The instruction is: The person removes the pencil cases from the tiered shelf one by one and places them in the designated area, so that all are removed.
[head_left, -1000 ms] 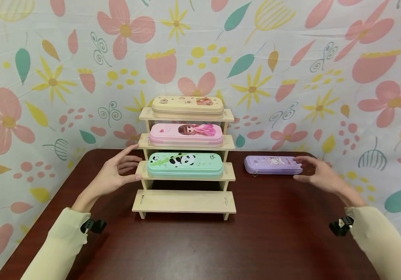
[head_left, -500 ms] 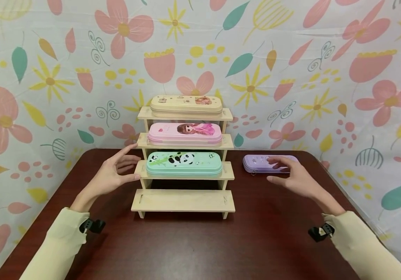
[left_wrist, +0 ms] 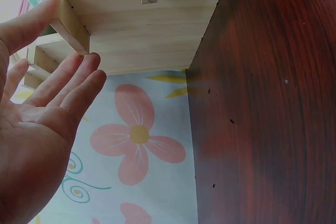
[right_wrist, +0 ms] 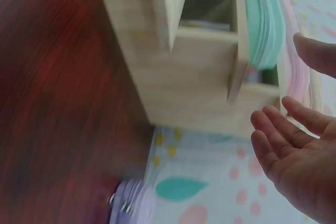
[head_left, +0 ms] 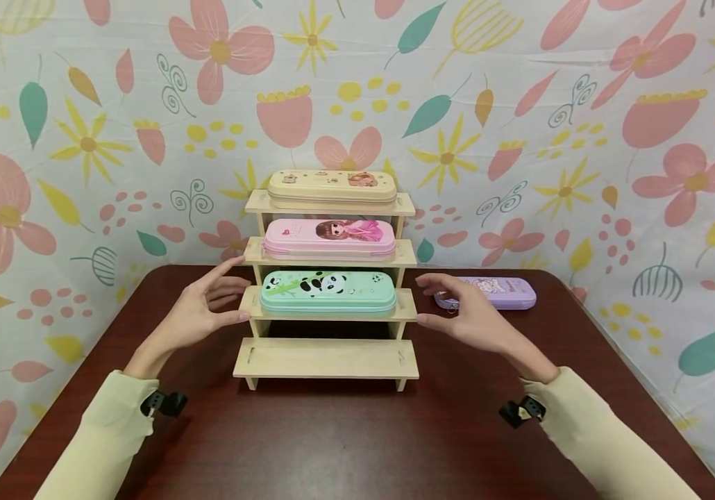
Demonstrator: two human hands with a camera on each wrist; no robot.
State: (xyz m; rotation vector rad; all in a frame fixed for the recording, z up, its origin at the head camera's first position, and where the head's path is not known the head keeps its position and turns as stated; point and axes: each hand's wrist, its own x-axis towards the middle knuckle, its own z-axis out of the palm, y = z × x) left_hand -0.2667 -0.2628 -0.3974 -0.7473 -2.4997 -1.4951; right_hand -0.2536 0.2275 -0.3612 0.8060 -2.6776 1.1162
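Observation:
A stepped wooden rack (head_left: 326,359) stands on the table. Its upper three steps each carry a pencil case: cream (head_left: 332,189) on top, pink (head_left: 298,239) below it, then mint green (head_left: 364,295) with pandas. The lowest step is bare. At the rack's left side, my left hand (head_left: 198,312) touches the ends of the steps with its fingers spread; the left wrist view shows the thumb against the wood. My right hand (head_left: 470,316) hovers by the rack's right end with relaxed fingers and holds nothing. Behind it lies a purple pencil case (head_left: 510,293) on the table, partly covered by the hand.
The dark red-brown table (head_left: 345,444) reaches back to a flowered cloth (head_left: 507,104) that hangs behind the rack. A black wrist camera (head_left: 164,403) is strapped on the left sleeve, another wrist camera (head_left: 523,411) on the right.
My right hand has moved left, away from the purple pencil case's right end, past the case to beside the rack. The left hand and the pencil cases have stayed put.

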